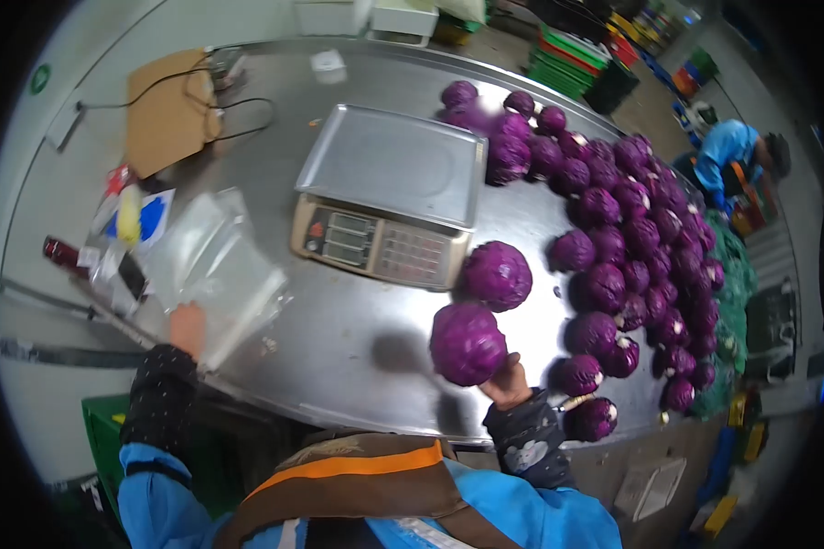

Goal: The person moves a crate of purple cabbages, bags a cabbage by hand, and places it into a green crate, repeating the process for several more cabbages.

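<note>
My right hand point(508, 382) grips a purple cabbage point(468, 343) from its lower right, holding it above the steel table. Another purple cabbage point(498, 275) sits just behind it, beside the scale's front right corner. At the left, my left hand point(188, 329) is on the near edge of a stack of clear plastic bags point(220, 265), its fingers closed at the film; the fingertips are hard to make out. Between the hands and further back stands a beige weighing scale point(375, 247) with a bare metal pan point(398, 160).
A large heap of purple cabbages point(631, 238) covers the table's right side, with a knife point(572, 403) near its front. Cardboard point(169, 114) and a cable lie back left. Green net point(741, 284) lies beyond the heap. A co-worker point(732, 160) bends at the far right.
</note>
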`<state>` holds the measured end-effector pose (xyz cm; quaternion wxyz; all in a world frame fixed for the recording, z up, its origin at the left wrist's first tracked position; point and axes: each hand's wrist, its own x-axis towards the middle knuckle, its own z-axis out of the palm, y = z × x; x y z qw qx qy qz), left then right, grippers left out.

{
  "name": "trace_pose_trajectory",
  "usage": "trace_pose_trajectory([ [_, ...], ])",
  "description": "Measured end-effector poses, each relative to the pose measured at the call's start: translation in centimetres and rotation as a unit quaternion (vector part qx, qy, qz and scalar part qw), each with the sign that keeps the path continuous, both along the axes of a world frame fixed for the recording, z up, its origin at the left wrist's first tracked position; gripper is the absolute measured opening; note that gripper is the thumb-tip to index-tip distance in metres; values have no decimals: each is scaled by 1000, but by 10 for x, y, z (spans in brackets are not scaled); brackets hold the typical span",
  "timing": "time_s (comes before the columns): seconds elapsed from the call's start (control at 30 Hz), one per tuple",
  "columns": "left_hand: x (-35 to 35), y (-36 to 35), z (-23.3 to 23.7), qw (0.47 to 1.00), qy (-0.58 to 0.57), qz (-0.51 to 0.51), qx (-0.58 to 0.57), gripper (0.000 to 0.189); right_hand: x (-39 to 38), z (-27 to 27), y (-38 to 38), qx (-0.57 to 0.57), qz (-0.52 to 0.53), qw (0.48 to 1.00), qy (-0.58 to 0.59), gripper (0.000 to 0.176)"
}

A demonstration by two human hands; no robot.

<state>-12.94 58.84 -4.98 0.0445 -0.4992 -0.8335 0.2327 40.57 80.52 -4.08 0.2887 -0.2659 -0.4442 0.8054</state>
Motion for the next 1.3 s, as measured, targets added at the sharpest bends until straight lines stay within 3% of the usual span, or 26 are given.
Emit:
trace_pose_trajectory([
  [0.03, 10, 6, 8, 1000, -8, 26, -2, 17, -10, -9, 14, -187, -28, 977, 93, 77],
  [0.07, 32, 14, 36, 995, -22, -20, 91, 17, -33, 33, 26, -256, 14, 941, 220, 77],
  [0.13, 80, 29, 81, 960, -54, -83, 262, 21, -72, 75, 15, -268, 49, 913, 305, 84],
  [0.17, 98, 32, 91, 932, -72, -102, 339, 23, -84, 66, 12, -283, 110, 882, 360, 83],
  [0.23, 147, 26, 101, 927, -285, 24, 242, 34, -113, 66, -15, -360, 139, 838, 387, 77],
  [0.3, 165, 9, 10, 952, -271, -83, 116, 43, -120, 48, -32, -347, 162, 876, 293, 76],
  [0.37, 193, 13, -13, 959, -281, 16, 24, 51, -123, 38, -52, -281, 189, 925, 173, 75],
  [0.4, 200, 16, 1, 959, -283, 20, 20, 51, -127, 41, -67, -296, 201, 921, 154, 73],
  [0.47, 216, 14, 61, 915, -336, -83, 207, 63, -135, 53, -91, -311, 231, 914, 117, 69],
  [0.5, 223, 11, 88, 914, -337, -83, 208, 63, -140, 50, -96, -420, 229, 871, 112, 69],
  [0.57, 234, 2, 135, 899, -379, -54, 213, 76, -143, 22, -101, -433, 179, 880, 77, 57],
  [0.67, 246, -6, 156, 896, -401, -75, 178, 77, -151, 44, -105, -443, 91, 888, 83, 44],
  [0.8, 258, 5, 151, 850, -472, -118, 204, 83, -143, 5, -83, -434, 28, 898, 69, 38],
  [0.87, 261, 20, 169, 835, -520, -101, 146, 84, -142, 48, -87, -342, -4, 939, 42, 42],
  [0.93, 257, 35, 175, 739, -610, -176, 227, 86, -137, 81, -84, -310, 44, 948, 63, 36],
  [0.97, 248, 46, 185, 675, -680, -167, 234, 85, -133, 107, -84, -110, 88, 990, -11, 38],
  [1.0, 233, 59, 204, 582, -786, -86, 192, 82, -127, 131, -80, 96, 129, 983, -84, 40],
  [1.03, 217, 77, 191, 690, -647, -189, 264, 81, -113, 145, -60, 531, 118, 827, -142, 56],
  [1.1, 190, 99, 234, 462, -880, 37, 108, 84, -126, 195, -35, 709, -141, 649, -238, 83],
  [1.13, 186, 113, 244, 468, -872, 35, 138, 86, -144, 207, -15, 715, -152, 634, -253, 84],
  [1.17, 177, 129, 252, 524, -840, 70, 123, 85, -151, 198, 5, 662, -17, 670, -335, 73],
  [1.2, 172, 139, 254, 527, -839, 66, 120, 85, -154, 182, 26, 590, 118, 687, -407, 63],
  [1.23, 166, 150, 253, 524, -841, 67, 120, 84, -154, 177, 45, 592, 111, 687, -407, 63],
  [1.3, 152, 172, 264, 524, -841, 60, 123, 83, -154, 176, 81, 586, 170, 697, -378, 33],
])
